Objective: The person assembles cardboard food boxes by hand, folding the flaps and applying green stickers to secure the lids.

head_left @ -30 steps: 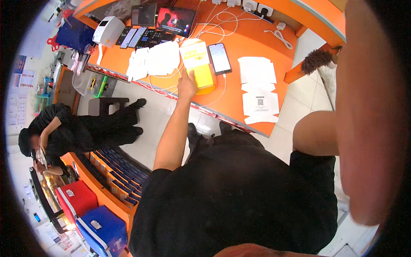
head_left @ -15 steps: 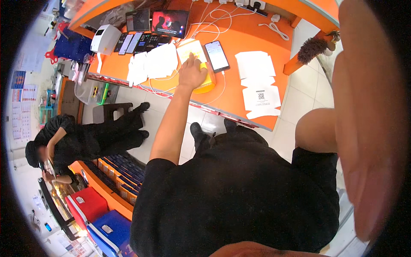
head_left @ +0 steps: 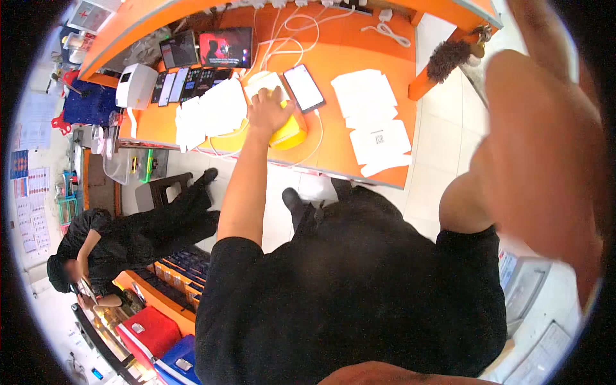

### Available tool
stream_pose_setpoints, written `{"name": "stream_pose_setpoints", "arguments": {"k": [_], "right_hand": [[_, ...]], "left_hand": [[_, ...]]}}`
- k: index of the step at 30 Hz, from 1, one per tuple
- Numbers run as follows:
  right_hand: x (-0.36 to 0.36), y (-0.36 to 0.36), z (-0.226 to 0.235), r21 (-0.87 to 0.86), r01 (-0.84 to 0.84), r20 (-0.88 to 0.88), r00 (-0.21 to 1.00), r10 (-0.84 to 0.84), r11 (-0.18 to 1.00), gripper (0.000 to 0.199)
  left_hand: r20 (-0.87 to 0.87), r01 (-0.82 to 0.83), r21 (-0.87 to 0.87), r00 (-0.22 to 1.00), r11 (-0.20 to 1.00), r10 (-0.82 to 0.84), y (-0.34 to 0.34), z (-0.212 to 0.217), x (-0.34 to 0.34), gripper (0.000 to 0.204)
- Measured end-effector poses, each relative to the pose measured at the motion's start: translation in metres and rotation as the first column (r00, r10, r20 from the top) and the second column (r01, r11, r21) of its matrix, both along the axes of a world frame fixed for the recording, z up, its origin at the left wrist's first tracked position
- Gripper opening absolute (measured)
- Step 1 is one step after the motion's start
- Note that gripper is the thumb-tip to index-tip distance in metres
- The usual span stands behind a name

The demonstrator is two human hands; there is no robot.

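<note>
My left hand (head_left: 269,112) lies on a yellow block-like thing (head_left: 290,133) near the front edge of the orange desk. Its fingers are spread and reach toward a white sheet or card (head_left: 262,82) behind it; the palm covers part of the yellow thing, so its kind cannot be told. Just right of these fingers rests a phone (head_left: 305,88) with a lit white screen and a cable plugged in. My right hand (head_left: 545,154) is raised very close at the right rim, large and blurred, and what its fingers do is not clear.
Unfolded white cartons (head_left: 369,106) lie on the desk (head_left: 327,151)'s right, more white card (head_left: 215,106) on its left. Several phones (head_left: 173,86), a white box-shaped device (head_left: 136,86), screens (head_left: 226,48) and tangled cables (head_left: 298,45) stand behind. Another person (head_left: 96,250) is at the left.
The whole view has shifted, moving the desk's things leftward in it. My left hand remains on the yellow thing. My right hand, close at the rim, has changed its position and angle.
</note>
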State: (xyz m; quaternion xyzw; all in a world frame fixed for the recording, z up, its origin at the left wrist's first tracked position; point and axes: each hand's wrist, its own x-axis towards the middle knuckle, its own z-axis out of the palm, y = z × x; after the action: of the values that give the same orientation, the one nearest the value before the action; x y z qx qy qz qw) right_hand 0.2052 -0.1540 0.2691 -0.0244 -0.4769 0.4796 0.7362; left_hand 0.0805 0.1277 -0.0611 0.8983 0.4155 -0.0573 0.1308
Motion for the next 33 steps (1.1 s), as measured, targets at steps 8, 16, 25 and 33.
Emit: {"name": "stream_pose_setpoints", "arguments": {"k": [8, 16, 25, 33], "right_hand": [[0.055, -0.001, -0.209, -0.596, 0.738, 0.65, 0.674, -0.351, 0.315, 0.032], [0.069, -0.06, -0.374, 0.051, 0.975, 0.99, -0.02, 0.139, -0.218, 0.054], [0.049, -0.051, -0.419, 0.351, 0.925, 0.924, -0.317, 0.213, -0.146, 0.061], [0.054, -0.049, -0.432, 0.267, 0.955, 0.951, -0.24, 0.197, -0.127, 0.045]], "left_hand": [[0.033, 0.099, 0.127, 0.994, 0.987, -0.104, 0.023, -0.037, -0.001, 0.074], [0.21, 0.079, 0.212, 0.97, 0.974, -0.124, 0.014, -0.039, -0.007, 0.062], [0.572, 0.002, 0.407, 0.779, 0.913, -0.256, -0.016, -0.011, -0.026, 0.049], [0.692, -0.002, 0.257, 0.698, 0.966, -0.182, -0.09, 0.005, -0.064, 0.047]]}}
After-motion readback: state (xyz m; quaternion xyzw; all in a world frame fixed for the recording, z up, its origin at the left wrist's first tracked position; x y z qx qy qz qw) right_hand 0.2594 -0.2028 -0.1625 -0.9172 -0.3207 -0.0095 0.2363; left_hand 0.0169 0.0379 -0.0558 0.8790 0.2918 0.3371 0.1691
